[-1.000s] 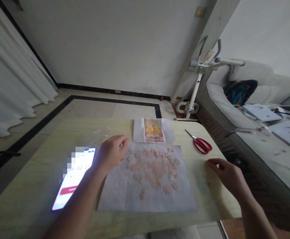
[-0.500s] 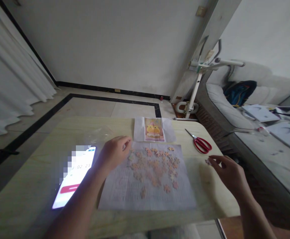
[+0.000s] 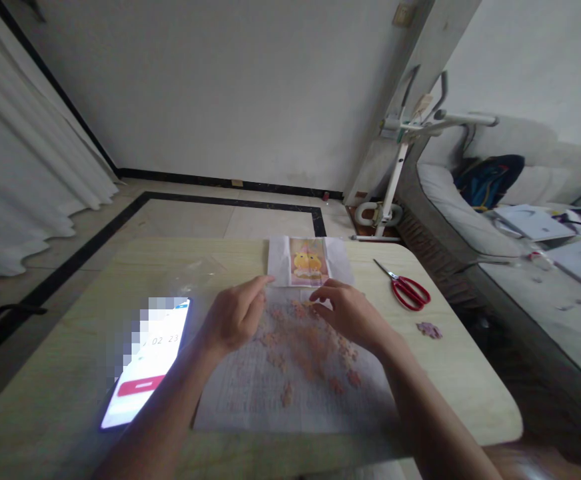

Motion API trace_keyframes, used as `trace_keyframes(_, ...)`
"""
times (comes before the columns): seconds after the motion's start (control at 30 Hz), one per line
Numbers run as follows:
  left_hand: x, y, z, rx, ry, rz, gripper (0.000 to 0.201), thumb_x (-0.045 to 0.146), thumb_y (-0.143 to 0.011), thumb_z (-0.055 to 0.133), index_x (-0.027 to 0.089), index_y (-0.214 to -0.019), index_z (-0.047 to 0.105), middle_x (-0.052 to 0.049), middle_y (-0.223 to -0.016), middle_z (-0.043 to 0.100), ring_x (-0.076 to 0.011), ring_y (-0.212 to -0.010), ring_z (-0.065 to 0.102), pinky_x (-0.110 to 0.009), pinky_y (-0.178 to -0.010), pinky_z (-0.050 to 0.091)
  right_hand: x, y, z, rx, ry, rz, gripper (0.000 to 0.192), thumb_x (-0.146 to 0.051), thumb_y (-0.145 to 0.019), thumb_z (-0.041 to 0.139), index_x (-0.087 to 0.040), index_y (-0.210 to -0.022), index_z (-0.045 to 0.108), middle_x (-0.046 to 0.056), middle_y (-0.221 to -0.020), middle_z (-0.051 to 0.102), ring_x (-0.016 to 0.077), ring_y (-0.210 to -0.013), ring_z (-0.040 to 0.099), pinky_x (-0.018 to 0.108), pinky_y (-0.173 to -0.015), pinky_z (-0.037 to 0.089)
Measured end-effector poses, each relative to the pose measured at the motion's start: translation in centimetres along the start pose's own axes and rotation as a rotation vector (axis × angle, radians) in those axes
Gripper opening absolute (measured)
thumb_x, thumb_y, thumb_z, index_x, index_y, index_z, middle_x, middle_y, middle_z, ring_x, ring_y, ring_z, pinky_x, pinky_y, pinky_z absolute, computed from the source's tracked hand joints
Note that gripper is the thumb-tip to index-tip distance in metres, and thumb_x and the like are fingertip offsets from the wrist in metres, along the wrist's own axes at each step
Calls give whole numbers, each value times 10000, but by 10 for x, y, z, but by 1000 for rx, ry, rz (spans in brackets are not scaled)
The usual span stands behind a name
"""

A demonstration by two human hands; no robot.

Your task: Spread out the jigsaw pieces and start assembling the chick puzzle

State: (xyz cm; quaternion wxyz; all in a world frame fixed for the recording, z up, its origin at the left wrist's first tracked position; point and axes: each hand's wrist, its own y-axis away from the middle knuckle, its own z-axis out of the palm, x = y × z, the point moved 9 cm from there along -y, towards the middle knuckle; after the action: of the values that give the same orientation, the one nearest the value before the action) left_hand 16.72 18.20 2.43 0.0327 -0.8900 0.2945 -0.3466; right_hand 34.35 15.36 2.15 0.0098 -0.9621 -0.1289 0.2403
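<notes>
A white paper sheet (image 3: 250, 400) lies on the light wooden table (image 3: 70, 320), with several pinkish puzzle pieces (image 3: 315, 353) scattered on it. My left hand (image 3: 233, 313) rests at the sheet's upper left, fingers curled, fingertips near the top edge. Over the pieces near the sheet's top sits my right hand (image 3: 350, 315), its fingers touching pieces; I cannot tell whether it grips one. A reference picture of a yellow cartoon figure (image 3: 306, 261) lies just beyond both hands. A small cluster of pieces (image 3: 429, 329) lies alone on the table to the right.
A lit phone (image 3: 145, 363) lies left of the sheet. Red-handled scissors (image 3: 406, 289) lie at the right. A clear plastic bag (image 3: 198, 270) sits at the far left. A sofa with a blue bag (image 3: 488, 180) and an exercise machine (image 3: 395, 167) stand to the right.
My right hand has left a small cluster of pieces on the table at the right and moved left onto the scattered pieces. My left hand shifted slightly toward the sheet's top.
</notes>
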Motion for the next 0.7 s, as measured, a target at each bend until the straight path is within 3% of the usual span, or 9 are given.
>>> trace_keyframes(0.13, 1, 2, 3, -2, 45, 57, 416, 250, -897, 316, 139, -1185, 596, -51, -868, 677, -182, -761, 635, -311, -667, 482, 3, -1, 14, 43, 99, 54, 147, -293, -897, 588, -219, -830, 697, 31, -874, 649, 144, -730, 611, 251, -648, 407)
trace_keyframes(0.23, -5, 0, 6, -5, 16, 29, 409, 183, -849, 346, 148, -1157, 613, -52, -880, 681, -185, -790, 639, -322, -705, 488, 0, 2, 23, 49, 160, 53, 237, -358, -921, 548, -222, -798, 697, 38, -855, 642, 147, -711, 605, 253, -627, 392)
trace_keyframes(0.33, -10, -2, 10, -26, -71, -11, 412, 119, -810, 369, 173, -1121, 634, -51, -902, 687, -192, -821, 639, -331, -731, 482, -5, 3, 31, 42, 194, 34, 204, -327, -912, 552, -219, -811, 693, 36, -851, 636, 143, -697, 599, 250, -612, 373)
trace_keyframes(0.53, -13, 1, 30, -205, -190, -28, 212, 198, -856, 473, 222, -900, 679, -34, -892, 654, -167, -771, 607, -287, -671, 443, -4, 3, 37, 43, 152, 21, 200, -292, -921, 542, -205, -808, 681, 32, -841, 627, 131, -680, 582, 243, -605, 364)
trace_keyframes(0.7, -17, 4, 41, -290, -171, -26, 226, 311, -899, 503, 214, -864, 704, -38, -874, 616, -152, -757, 589, -272, -679, 443, -4, 5, 36, 27, 54, 6, 196, -292, -927, 545, -199, -826, 685, 39, -876, 620, 123, -689, 575, 237, -621, 389)
